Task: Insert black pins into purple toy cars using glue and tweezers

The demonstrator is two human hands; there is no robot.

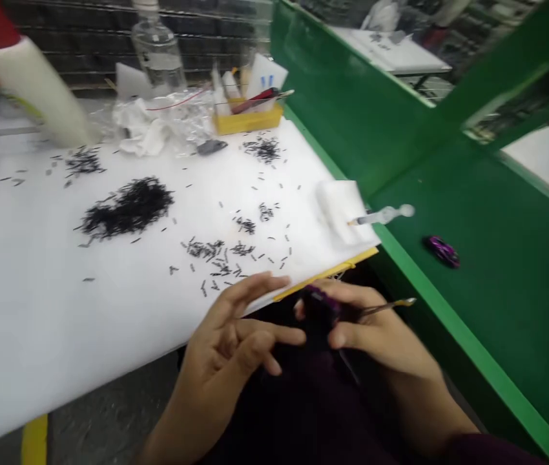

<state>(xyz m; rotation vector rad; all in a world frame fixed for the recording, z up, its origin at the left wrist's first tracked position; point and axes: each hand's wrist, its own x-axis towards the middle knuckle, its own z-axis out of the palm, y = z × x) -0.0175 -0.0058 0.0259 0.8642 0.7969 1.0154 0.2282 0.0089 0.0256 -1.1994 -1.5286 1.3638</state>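
My right hand (pixel 376 332) is closed around a dark purple object (pixel 321 305) just off the table's front edge. A thin tool with a pale tip (pixel 395 304) sticks out to the right from between the same fingers. My left hand (pixel 236 349) is to the left of the purple object, fingers apart, with nothing visible in it. Its index fingertip is close to the purple object; whether they touch is unclear. On the white table (pixel 85 329) lie a large heap of small black strips (pixel 132 206) and several smaller groups of them (pixel 205 248).
A syringe (pixel 382 216) rests on a white pad (pixel 337 203) at the table's right edge. Another purple object (pixel 442 250) lies on the green surface (pixel 511 271). Behind are a yellow-based holder (pixel 250 119), crumpled plastic, a clear bottle (pixel 161 55) and a red-capped bottle (pixel 32 87).
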